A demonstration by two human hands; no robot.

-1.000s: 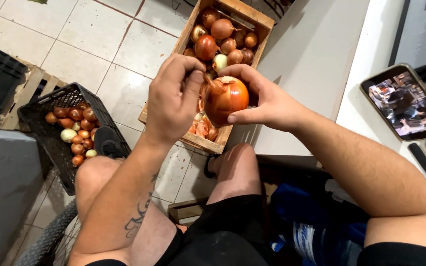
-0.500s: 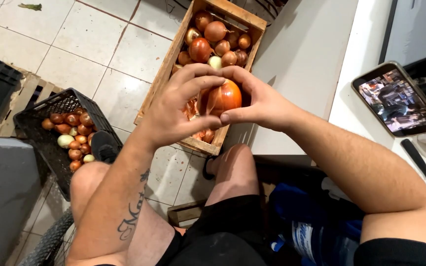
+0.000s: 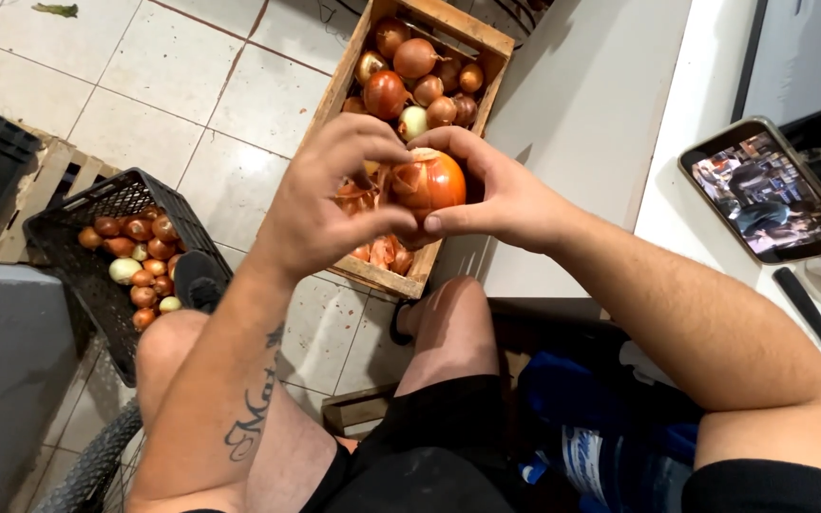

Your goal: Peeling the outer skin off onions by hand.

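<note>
both hands meet over the wooden crate (image 3: 353, 71) on the tiled floor. the right hand (image 3: 505, 195) cups a large orange onion (image 3: 434, 180), fingers wrapped round its right side and thumb under it. the left hand (image 3: 320, 209) pinches at the onion's left side, fingertips closed on what looks like loose papery skin, though the view there is crowded. more onions fill the far end of the crate, peelings the near end. a black plastic crate (image 3: 87, 275) of small onions sits left; a phone (image 3: 767, 190) lies on the white counter, right.
</note>
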